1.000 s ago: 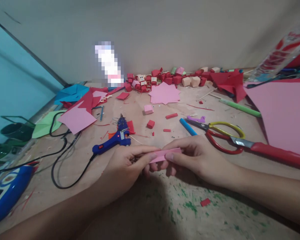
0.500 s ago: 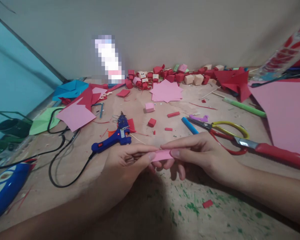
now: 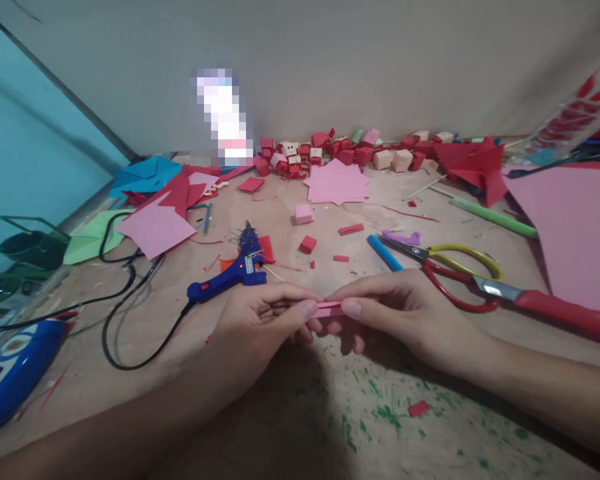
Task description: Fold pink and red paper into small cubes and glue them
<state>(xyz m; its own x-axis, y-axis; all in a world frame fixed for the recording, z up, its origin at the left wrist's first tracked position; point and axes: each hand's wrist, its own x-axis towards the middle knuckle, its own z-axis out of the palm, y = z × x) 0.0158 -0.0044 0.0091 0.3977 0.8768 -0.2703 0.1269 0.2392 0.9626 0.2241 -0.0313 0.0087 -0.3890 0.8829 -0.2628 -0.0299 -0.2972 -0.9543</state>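
A pink paper strip is held just above the near middle of the tabletop, its long axis running left to right, nearly level, from one hand to the other; a darker line is seen along it. Its left end is pinched between thumb and fingers of the left hand, its right end likewise by the right hand, both nearly closed. Both strip ends are covered by the thumbs, and the fingers beneath are partly hidden. Beyond the hands, a red paper block and a pink paper block are seen, with a blue glue gun to the left and scissors to the right. A bright upright object is blurred by pixelation; a printed packet is cut off at the right edge.
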